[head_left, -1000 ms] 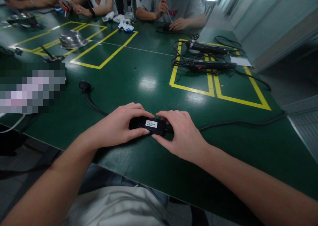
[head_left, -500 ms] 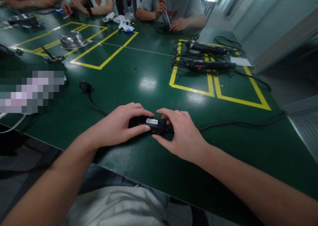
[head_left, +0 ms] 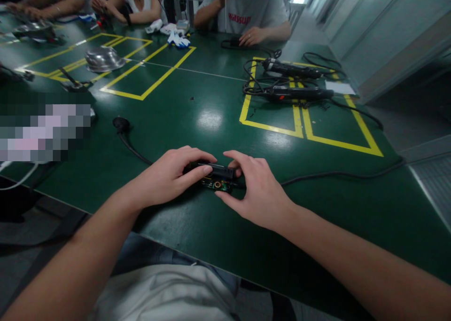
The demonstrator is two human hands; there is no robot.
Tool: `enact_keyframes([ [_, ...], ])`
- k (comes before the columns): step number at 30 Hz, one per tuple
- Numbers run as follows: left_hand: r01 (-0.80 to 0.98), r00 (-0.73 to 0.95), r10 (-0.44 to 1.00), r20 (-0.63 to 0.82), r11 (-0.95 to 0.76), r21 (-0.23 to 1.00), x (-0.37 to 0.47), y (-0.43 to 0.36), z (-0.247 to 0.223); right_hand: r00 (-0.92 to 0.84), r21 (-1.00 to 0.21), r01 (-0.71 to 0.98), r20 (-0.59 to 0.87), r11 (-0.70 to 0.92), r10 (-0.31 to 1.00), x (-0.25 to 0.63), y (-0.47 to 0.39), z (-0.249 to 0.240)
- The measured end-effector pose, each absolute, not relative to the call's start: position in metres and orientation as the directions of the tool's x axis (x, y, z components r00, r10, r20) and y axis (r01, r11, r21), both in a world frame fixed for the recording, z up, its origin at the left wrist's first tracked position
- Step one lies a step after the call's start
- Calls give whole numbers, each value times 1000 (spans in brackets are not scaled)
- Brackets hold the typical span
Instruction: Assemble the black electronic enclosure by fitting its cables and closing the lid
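Note:
A black casing half (head_left: 222,171) is tilted up over a circuit board (head_left: 217,185) with a copper-coloured ring, low in the middle of the green table (head_left: 169,123). My left hand (head_left: 176,175) pinches the casing half at its left end between thumb and fingers. At the right end my right hand (head_left: 255,187) curves around the device, its thumb and fingers apart; the fingertips behind it are partly hidden. A black cable (head_left: 327,174) runs off to the right, and another ends at a black plug (head_left: 120,123) on the left.
Two black corded tools (head_left: 299,93) lie at the right inside yellow tape. A metal bowl (head_left: 104,59) and white-blue gloves (head_left: 179,39) are further back. Across the table a person (head_left: 246,20) holds a thin rod; other people sit at the far left. A blurred patch covers the left edge.
The casing half has tipped upward and away from me, uncovering the circuit board. My hands have barely moved. The person opposite has raised the rod.

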State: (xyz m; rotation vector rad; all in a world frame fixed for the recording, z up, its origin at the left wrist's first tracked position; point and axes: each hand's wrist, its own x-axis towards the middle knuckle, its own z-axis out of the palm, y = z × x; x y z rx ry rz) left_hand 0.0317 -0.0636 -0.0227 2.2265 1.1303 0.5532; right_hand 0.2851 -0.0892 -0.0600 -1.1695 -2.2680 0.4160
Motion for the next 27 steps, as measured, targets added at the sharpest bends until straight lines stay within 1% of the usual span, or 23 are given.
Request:
enact_keyframes([
  [13,613,502,861,76,-417,671,34,-64,-22,-480,-483,651,336,586,810,286,-88,-61],
  [18,628,446,891,92,-384,677,33,-63,-22,-479,-496,650,320,575,817,286,-89,-60],
  [20,659,391,913,114,-365,658,33,-62,-22,-470,-515,646,313,563,826,286,-89,-61],
  [23,733,291,943,161,-328,596,31,-61,-24,-461,-533,636,317,557,829,286,-89,-61],
  [27,784,247,953,177,-304,542,31,-59,-26,-468,-530,629,327,569,821,286,-90,-62],
])
